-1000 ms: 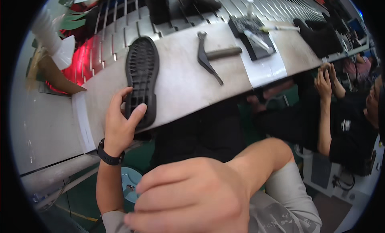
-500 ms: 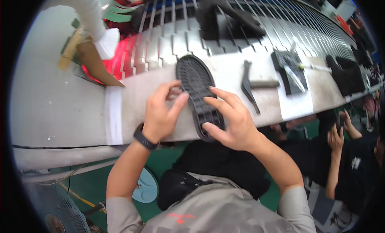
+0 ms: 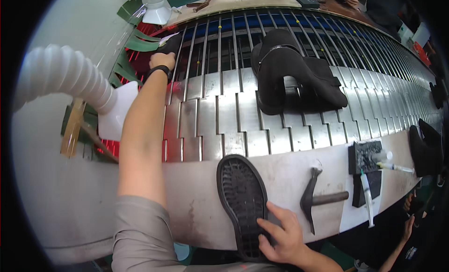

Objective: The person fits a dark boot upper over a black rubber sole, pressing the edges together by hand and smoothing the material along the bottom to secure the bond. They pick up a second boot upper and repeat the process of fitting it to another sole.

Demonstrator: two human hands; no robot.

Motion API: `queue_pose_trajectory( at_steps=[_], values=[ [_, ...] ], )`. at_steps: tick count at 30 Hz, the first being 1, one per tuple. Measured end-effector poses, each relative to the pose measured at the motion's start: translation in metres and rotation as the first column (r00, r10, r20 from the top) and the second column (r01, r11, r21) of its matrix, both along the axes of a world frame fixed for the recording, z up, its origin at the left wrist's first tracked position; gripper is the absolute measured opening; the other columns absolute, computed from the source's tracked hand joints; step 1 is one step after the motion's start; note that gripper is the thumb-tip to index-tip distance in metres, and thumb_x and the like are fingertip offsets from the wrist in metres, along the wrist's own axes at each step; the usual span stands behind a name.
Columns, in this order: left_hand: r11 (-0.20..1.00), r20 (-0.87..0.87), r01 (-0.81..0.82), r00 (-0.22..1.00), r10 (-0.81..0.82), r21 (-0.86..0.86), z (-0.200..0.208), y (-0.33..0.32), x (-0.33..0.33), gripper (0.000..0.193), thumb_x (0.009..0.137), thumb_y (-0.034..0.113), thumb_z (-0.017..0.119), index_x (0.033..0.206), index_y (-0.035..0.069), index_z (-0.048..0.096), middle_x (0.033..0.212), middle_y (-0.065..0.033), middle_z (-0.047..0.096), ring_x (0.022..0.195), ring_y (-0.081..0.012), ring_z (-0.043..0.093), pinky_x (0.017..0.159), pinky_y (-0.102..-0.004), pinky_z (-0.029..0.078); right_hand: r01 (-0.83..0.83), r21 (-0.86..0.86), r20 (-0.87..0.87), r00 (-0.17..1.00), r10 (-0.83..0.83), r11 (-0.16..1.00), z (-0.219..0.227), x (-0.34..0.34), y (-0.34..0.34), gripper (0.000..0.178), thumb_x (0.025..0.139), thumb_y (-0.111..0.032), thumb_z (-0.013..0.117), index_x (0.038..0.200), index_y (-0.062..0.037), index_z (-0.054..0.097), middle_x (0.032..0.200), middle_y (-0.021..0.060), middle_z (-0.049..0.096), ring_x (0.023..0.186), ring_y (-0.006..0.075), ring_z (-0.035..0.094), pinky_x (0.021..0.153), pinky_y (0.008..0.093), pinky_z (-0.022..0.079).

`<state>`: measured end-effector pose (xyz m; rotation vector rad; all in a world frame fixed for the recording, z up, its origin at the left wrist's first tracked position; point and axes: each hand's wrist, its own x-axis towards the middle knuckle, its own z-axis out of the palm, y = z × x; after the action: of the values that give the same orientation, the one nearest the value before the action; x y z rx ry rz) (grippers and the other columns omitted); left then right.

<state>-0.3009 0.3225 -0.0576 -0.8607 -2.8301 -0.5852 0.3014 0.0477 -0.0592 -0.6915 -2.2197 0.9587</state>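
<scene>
1. Nearest, at lower centre, I have the black sole [image 3: 243, 192] lying ribbed face up on the pale bench [image 3: 191, 197]; the right hand [image 3: 283, 234] rests over its right edge, fingers spread, not clenched, presumably to steady it.
2. I read the sole's long axis as running nearly up the frame, leaning left, broad end upward.
3. Right of it lies the hammer [image 3: 309, 198], handle pointing right, likely kept within reach.
4. Farthest, upper left, the left hand [image 3: 162, 61] meets a dark piece [image 3: 172, 44]; its fingers are hidden, so I can't tell whether it's grasping.

matt, ribbed sole [image 3: 242, 197]; glossy metal slats [image 3: 229, 115]
</scene>
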Motion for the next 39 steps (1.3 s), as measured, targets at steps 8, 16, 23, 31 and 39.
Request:
queue_pose_trajectory(
  at_steps=[8,16,23,31,39],
  values=[
    [0.973,-0.197,0.025,0.978,-0.072,-0.230,0.024,0.043,-0.061,0.087,0.082,0.064,0.086,0.138,-0.001,0.070,0.139,-0.0259,0.070,0.130,-0.0418,0.068,0.110,-0.0475,0.054,0.016,-0.064,-0.033,0.999,-0.019,0.998,0.004,-0.009,0.010,0.040,0.074,-0.009,0.080,0.114,-0.0033,0.078,0.138,0.0311,0.066,0.110,0.0437,0.071,0.090,0.0499,0.056],
    [0.916,-0.419,0.261,0.827,-0.374,-0.303,0.047,-0.018,0.026,0.071,0.090,0.054,0.080,0.136,0.002,0.065,0.127,-0.0255,0.074,0.121,-0.0442,0.070,0.101,-0.0543,0.056,0.017,-0.021,-0.051,0.999,-0.018,1.000,0.006,-0.013,0.007,0.042,0.070,-0.005,0.080,0.112,-0.0019,0.078,0.141,0.0289,0.065,0.117,0.0403,0.070,0.093,0.0462,0.054],
    [0.777,-0.510,0.562,0.775,-0.374,0.285,0.127,-0.157,0.177,0.082,0.085,0.057,0.083,0.136,-0.004,0.068,0.122,-0.0277,0.075,0.113,-0.0437,0.072,0.099,-0.0489,0.056,0.071,0.043,-0.160,0.985,-0.064,0.997,-0.001,-0.005,-0.010,0.033,0.081,-0.006,0.079,0.113,-0.0003,0.076,0.137,0.0232,0.068,0.113,0.0412,0.069,0.097,0.0464,0.055],
    [-0.013,-0.067,0.092,0.605,-0.794,0.996,0.194,-0.369,0.318,0.043,0.106,0.022,0.073,0.137,-0.008,0.065,0.126,-0.0107,0.074,0.114,-0.0223,0.071,0.107,-0.0379,0.054,-0.121,-0.003,-0.292,0.950,0.114,0.993,0.045,0.044,-0.085,0.023,0.087,0.002,0.074,0.110,0.0021,0.075,0.128,0.0215,0.074,0.111,0.0373,0.073,0.095,0.0425,0.059],
    [0.015,0.022,-0.448,0.011,-1.000,0.894,0.096,-0.528,0.455,0.074,0.111,0.059,0.052,0.167,0.012,0.039,0.166,-0.0068,0.050,0.151,-0.0326,0.049,0.128,-0.0540,0.036,-0.201,0.002,-0.218,0.956,0.197,0.979,-0.007,0.052,-0.151,0.037,0.103,-0.015,0.066,0.136,0.0022,0.067,0.138,0.0224,0.068,0.127,0.0345,0.068,0.109,0.0414,0.054]
  ],
)
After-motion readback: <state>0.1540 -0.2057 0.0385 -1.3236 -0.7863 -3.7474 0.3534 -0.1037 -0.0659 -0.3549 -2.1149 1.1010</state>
